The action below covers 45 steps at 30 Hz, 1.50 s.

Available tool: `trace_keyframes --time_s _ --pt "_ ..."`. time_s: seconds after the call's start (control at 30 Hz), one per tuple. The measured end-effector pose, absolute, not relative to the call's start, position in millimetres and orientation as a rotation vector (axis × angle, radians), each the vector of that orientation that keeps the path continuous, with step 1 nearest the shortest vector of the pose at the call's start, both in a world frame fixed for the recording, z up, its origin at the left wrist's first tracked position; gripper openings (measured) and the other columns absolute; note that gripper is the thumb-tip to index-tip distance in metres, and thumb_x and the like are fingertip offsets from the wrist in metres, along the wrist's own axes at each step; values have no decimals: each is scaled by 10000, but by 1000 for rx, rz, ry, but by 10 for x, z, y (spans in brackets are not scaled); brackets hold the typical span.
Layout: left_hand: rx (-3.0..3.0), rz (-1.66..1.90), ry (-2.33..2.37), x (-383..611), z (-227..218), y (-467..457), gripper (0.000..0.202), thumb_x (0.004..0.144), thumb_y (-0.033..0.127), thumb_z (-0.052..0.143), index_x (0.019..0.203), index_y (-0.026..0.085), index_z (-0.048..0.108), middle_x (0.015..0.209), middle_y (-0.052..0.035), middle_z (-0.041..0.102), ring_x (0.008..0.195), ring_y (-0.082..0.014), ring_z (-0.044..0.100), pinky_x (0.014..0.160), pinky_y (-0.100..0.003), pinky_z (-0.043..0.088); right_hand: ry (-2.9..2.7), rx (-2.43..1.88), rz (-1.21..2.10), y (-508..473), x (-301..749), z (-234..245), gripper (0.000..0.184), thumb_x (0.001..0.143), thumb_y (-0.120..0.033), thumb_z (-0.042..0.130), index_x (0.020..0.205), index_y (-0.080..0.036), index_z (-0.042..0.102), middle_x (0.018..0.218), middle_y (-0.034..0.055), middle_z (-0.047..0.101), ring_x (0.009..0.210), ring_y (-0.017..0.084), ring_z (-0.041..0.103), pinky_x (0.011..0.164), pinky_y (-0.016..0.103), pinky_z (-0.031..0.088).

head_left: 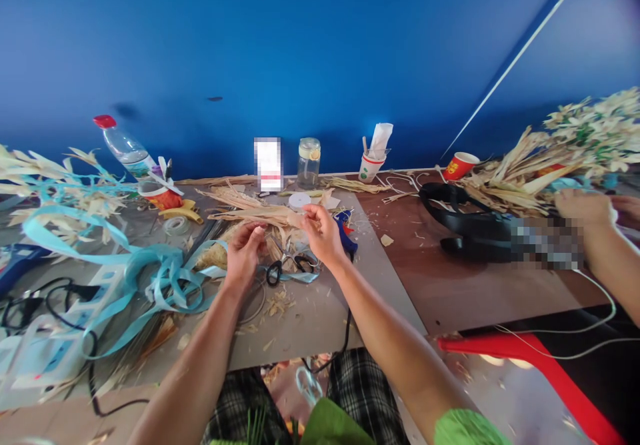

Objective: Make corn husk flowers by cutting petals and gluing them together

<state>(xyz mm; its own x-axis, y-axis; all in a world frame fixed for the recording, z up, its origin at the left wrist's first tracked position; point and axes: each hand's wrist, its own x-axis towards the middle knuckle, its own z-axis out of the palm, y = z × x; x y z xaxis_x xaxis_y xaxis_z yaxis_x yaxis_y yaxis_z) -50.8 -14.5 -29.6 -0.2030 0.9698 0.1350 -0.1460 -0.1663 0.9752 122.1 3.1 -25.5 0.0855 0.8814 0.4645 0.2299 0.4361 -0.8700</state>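
My left hand (245,253) and my right hand (323,235) both pinch a dry tan corn husk strip (273,217) stretched between them above the grey board (320,311). The left fingers grip its left end, the right fingers its right end. Just below the hands lie black-handled scissors (287,266). A blue glue gun (345,231) rests right beside my right hand. More loose husks (235,199) lie behind the hands.
Light blue ribbon (150,271) tangles at the left over cables and a power strip (45,338). At the back stand a bottle (125,148), a jar (309,163) and paper cups (370,165). Another person's hand (585,208) works at the right near husks (520,178) and a black bag (465,228). A red stool (540,358) stands front right.
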Motion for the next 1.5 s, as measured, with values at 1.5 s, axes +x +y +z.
trace_keyframes --time_s 1.5 --pt "811 1405 828 -487 -255 -148 277 671 363 757 689 147 584 564 40 523 462 -47 421 460 -175 353 -1455 -1139 517 7 1252 -134 173 778 -180 444 773 -189 617 806 22 674 754 152 603 688 246 453"
